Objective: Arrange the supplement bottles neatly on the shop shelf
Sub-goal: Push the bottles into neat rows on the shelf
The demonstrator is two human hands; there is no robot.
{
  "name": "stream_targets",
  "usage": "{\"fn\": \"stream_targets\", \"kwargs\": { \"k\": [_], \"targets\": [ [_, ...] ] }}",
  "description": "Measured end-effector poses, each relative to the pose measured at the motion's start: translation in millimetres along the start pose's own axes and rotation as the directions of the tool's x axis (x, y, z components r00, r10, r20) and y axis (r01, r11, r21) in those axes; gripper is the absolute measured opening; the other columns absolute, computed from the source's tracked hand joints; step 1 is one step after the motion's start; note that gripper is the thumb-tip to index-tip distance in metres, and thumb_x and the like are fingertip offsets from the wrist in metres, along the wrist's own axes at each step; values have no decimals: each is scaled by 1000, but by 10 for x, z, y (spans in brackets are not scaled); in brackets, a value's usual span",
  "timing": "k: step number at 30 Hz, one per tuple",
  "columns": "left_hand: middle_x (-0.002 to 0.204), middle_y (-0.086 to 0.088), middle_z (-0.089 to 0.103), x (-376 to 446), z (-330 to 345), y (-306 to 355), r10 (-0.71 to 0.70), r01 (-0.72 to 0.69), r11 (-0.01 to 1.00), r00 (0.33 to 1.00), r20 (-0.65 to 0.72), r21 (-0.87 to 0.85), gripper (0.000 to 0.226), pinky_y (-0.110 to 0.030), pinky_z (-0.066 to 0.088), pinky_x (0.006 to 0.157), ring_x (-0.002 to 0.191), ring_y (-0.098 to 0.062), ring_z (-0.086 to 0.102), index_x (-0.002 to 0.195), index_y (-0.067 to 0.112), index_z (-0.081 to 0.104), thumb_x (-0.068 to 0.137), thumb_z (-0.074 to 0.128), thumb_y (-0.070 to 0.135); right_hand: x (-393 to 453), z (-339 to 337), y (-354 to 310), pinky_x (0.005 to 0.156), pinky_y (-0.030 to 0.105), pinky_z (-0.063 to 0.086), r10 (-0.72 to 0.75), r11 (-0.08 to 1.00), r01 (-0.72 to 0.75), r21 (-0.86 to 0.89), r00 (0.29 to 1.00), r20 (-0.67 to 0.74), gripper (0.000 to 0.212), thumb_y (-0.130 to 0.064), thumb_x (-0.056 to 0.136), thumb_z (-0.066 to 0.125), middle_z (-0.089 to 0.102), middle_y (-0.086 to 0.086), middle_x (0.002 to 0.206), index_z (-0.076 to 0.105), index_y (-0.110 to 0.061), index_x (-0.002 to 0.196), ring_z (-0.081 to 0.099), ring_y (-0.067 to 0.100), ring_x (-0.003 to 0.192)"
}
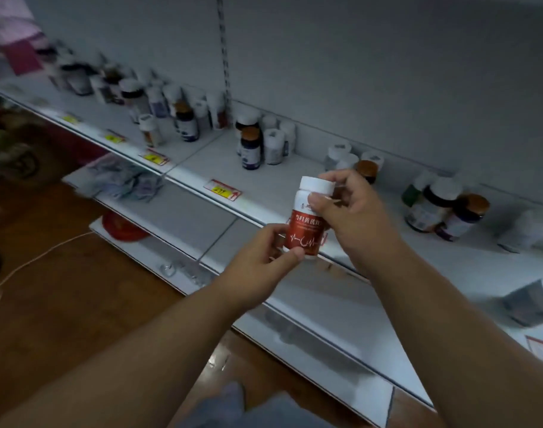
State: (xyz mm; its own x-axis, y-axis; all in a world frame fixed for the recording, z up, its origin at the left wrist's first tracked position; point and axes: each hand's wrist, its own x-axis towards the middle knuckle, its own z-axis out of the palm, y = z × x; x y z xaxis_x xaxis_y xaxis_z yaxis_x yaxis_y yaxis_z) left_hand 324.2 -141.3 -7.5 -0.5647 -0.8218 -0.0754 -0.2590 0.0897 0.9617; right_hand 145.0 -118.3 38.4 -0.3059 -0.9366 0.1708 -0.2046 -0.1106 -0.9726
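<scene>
I hold a white bottle with a red label upright in front of the white shop shelf. My left hand grips its base from the left and my right hand grips its upper part near the white cap. Behind it, supplement bottles stand in loose groups along the shelf: a blurred cluster at the left, a small group in the middle, white-capped ones behind my right hand, and dark brown-capped bottles at the right.
Price tags hang on the shelf's front edge. Lower shelves hold crumpled packets and a red object. A grey item lies at the right on the shelf below. Wooden floor with a cord is on the left.
</scene>
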Motion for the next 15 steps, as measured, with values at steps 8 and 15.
{"fn": "stream_targets", "kwargs": {
  "k": [8,15],
  "targets": [
    [109,13,64,-170,-1286,-379,42,-36,999,981,-187,37,61,-36,52,88,97,-7,62,127,38,50,74,56,67,430,1385,-182,76,35,58,-52,999,53,-6,993,110,26,-28,79,73,70,-1,95,61,-37,101,68,16,85],
    [112,22,59,-44,-3049,-770,49,2,977,971,-232,214,57,-33,52,86,98,2,57,132,42,43,81,57,63,1040,2886,-329,77,35,57,-63,998,60,26,991,116,30,-37,75,73,70,-5,98,61,-39,102,67,17,88]
  ]
}}
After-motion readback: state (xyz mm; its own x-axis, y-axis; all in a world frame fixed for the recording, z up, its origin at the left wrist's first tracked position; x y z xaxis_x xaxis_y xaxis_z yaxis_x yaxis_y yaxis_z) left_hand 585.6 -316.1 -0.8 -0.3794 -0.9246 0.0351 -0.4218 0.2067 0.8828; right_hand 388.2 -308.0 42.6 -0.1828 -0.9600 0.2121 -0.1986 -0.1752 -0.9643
